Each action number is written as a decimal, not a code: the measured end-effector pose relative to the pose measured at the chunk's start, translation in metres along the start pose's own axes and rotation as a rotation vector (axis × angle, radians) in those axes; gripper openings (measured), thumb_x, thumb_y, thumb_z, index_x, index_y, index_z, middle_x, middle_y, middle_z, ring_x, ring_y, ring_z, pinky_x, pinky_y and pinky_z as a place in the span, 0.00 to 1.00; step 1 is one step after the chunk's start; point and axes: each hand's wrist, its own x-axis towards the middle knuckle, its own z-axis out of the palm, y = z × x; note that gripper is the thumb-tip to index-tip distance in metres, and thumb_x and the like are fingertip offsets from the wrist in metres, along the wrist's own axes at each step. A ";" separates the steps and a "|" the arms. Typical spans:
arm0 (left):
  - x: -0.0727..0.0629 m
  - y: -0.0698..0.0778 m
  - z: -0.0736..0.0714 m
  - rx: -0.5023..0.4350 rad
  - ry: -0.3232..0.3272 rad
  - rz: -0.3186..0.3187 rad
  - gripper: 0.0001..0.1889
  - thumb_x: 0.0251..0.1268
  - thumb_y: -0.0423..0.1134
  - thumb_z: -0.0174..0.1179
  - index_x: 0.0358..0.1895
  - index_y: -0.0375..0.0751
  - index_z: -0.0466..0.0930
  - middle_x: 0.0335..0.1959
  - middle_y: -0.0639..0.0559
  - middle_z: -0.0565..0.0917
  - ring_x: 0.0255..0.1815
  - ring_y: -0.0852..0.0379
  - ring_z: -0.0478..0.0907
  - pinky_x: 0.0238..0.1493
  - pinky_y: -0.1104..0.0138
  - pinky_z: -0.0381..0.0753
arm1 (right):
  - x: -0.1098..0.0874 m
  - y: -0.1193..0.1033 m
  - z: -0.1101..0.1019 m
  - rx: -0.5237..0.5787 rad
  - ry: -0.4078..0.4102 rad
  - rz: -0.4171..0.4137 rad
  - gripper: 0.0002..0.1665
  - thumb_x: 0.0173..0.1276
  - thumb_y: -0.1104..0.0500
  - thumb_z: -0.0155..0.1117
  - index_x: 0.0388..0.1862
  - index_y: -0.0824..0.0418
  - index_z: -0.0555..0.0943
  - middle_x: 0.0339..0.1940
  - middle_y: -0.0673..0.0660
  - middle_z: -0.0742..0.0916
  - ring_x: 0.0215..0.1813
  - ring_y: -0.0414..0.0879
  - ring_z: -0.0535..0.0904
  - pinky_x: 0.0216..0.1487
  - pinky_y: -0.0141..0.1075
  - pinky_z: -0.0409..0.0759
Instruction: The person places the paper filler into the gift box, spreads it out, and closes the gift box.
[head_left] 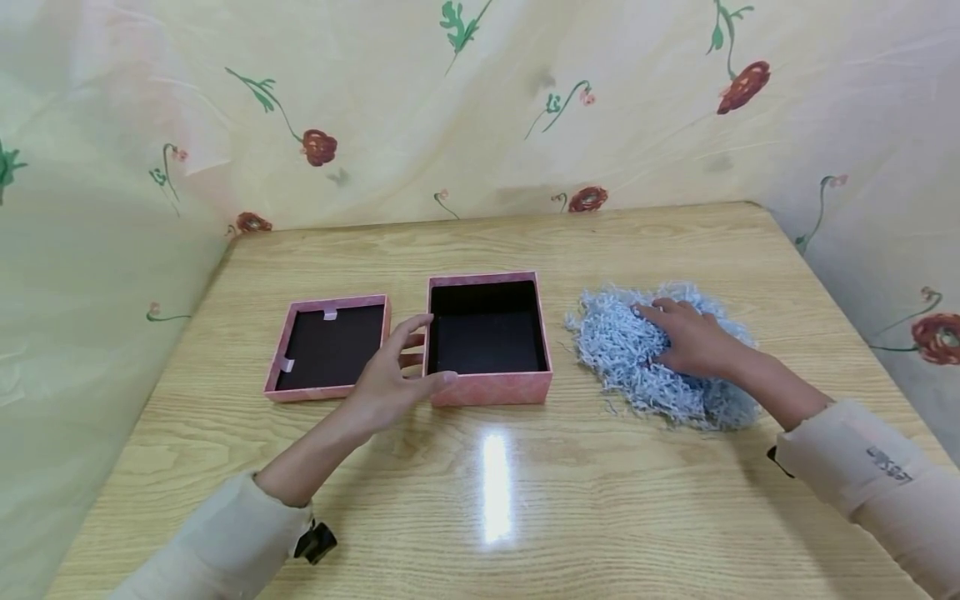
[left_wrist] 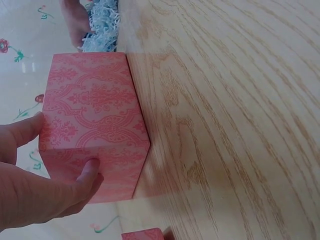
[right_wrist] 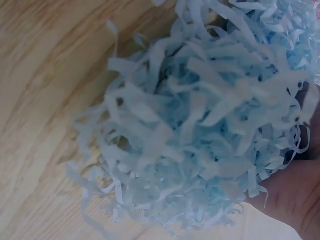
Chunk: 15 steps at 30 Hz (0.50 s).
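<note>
Near the middle of the wooden surface (head_left: 600,500) stands an open pink box (head_left: 491,390), upright, with a black inside. At its left corner is the left hand (head_left: 390,379). The fingers (left_wrist: 90,172) of this hand are not clenched: they are spread and only softly bent, and they lie along the left wall of the box, while the thumb (left_wrist: 30,127) is at the top edge of the front wall. Seen from the left wrist, these outer walls carry a darker ornamental pattern.

To the right of the box, apart from it, lies a loose heap of pale blue paper shreds (head_left: 618,342). The right hand (head_left: 697,337) rests upon this heap, and its fingers sink partly among the strips. Because the paper hides them, I cannot tell if they grasp some of it. From the right wrist, curly strips cover most of the view.

Left of the box lies a shallow pink lid (head_left: 307,393), black side upward, with two whitish tabs (head_left: 330,314) at its edges. Light sleeves cover both forearms. Behind the surface hangs a pale cloth (head_left: 450,125) with red flowers.
</note>
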 end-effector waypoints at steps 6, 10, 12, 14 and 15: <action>0.000 0.000 0.000 0.001 0.001 0.002 0.42 0.59 0.41 0.69 0.73 0.60 0.55 0.70 0.44 0.60 0.66 0.41 0.66 0.63 0.51 0.71 | -0.001 0.000 0.000 0.030 0.020 -0.005 0.41 0.58 0.68 0.67 0.70 0.72 0.62 0.66 0.78 0.65 0.64 0.76 0.59 0.51 0.73 0.62; 0.000 -0.001 0.001 0.000 0.004 0.002 0.42 0.59 0.40 0.69 0.73 0.60 0.55 0.70 0.44 0.60 0.66 0.41 0.66 0.63 0.51 0.71 | -0.002 0.001 0.000 0.049 0.047 -0.033 0.39 0.58 0.70 0.65 0.68 0.74 0.64 0.64 0.78 0.67 0.61 0.75 0.65 0.44 0.63 0.72; 0.000 -0.001 0.001 -0.001 0.004 0.002 0.42 0.59 0.40 0.69 0.73 0.60 0.55 0.70 0.44 0.61 0.66 0.41 0.66 0.63 0.51 0.71 | -0.002 0.002 0.000 0.074 0.056 -0.041 0.38 0.58 0.72 0.64 0.68 0.75 0.64 0.63 0.78 0.68 0.60 0.74 0.66 0.40 0.56 0.75; 0.000 -0.001 0.001 -0.002 0.004 0.001 0.42 0.59 0.41 0.69 0.73 0.60 0.55 0.70 0.44 0.61 0.66 0.41 0.66 0.63 0.51 0.71 | -0.003 0.003 0.000 0.095 0.063 -0.044 0.37 0.58 0.73 0.63 0.67 0.75 0.65 0.63 0.78 0.68 0.60 0.73 0.67 0.38 0.50 0.75; 0.000 -0.001 0.001 -0.001 0.004 0.002 0.42 0.59 0.41 0.69 0.73 0.60 0.55 0.70 0.44 0.61 0.66 0.41 0.66 0.63 0.51 0.71 | -0.003 0.003 0.000 0.104 0.064 -0.044 0.37 0.58 0.73 0.62 0.67 0.75 0.65 0.63 0.77 0.68 0.60 0.73 0.67 0.38 0.49 0.75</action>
